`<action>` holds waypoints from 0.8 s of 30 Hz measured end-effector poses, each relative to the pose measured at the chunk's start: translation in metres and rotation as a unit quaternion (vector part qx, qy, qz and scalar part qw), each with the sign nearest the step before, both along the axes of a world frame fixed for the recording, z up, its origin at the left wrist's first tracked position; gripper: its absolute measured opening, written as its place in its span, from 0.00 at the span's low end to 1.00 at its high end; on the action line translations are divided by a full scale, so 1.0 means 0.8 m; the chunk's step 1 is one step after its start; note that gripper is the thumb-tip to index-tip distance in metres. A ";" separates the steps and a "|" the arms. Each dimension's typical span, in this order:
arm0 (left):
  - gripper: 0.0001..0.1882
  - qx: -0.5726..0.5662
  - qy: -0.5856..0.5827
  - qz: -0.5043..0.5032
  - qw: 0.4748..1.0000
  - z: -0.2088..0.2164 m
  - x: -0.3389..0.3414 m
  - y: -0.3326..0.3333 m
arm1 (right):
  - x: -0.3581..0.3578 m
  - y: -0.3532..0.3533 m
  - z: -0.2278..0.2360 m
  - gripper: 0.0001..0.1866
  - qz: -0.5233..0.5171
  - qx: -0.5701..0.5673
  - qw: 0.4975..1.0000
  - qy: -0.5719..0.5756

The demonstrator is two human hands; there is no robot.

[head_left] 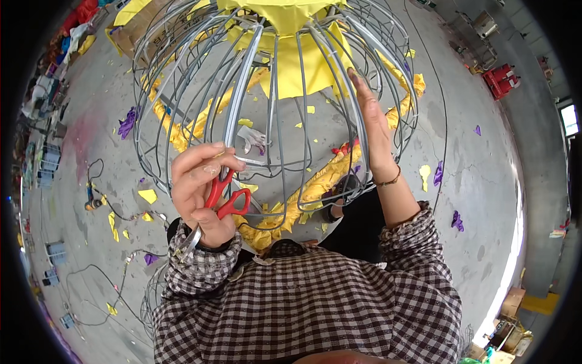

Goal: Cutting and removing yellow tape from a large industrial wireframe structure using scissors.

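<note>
A large wire frame (276, 130) with grey ribs curving outward stands in front of me. Yellow fabric (295, 68) covers its top and hangs down inside the ribs. My left hand (203, 191) is closed around red-handled scissors (219, 197); the blades point back toward my wrist. Its fingertips rest by a pale rib at the frame's near left. On the right, my right hand (374, 130) is stretched upward with fingers extended, lying along the outer ribs near the fabric's edge. Whether it presses on the fabric I cannot tell.
Crumpled yellow fabric (327, 182) wraps the frame's lower part. Yellow and purple scraps (147, 196) litter the concrete floor, with a whitish glove (251, 139) seen through the ribs. A drill (93, 200) and cables lie left; a cardboard box (151, 30) stands behind. Red equipment (501, 81) sits far right.
</note>
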State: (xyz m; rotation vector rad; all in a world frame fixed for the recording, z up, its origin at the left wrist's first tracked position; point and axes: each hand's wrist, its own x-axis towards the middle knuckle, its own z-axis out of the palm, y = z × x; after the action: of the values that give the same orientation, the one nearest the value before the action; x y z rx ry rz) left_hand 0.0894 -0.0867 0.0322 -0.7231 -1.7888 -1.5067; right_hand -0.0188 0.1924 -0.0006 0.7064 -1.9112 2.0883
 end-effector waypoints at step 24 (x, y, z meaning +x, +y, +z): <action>0.31 0.029 -0.019 0.019 0.999 0.003 0.010 0.015 | -0.042 -0.019 -0.006 0.41 -0.305 0.402 0.851 0.145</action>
State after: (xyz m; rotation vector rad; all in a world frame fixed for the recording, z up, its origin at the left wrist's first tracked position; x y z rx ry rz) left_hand 0.0975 -0.0746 0.0349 -0.6342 -1.7690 -1.5497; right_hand -0.0527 0.1771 -0.0057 0.4078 -2.3695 0.7247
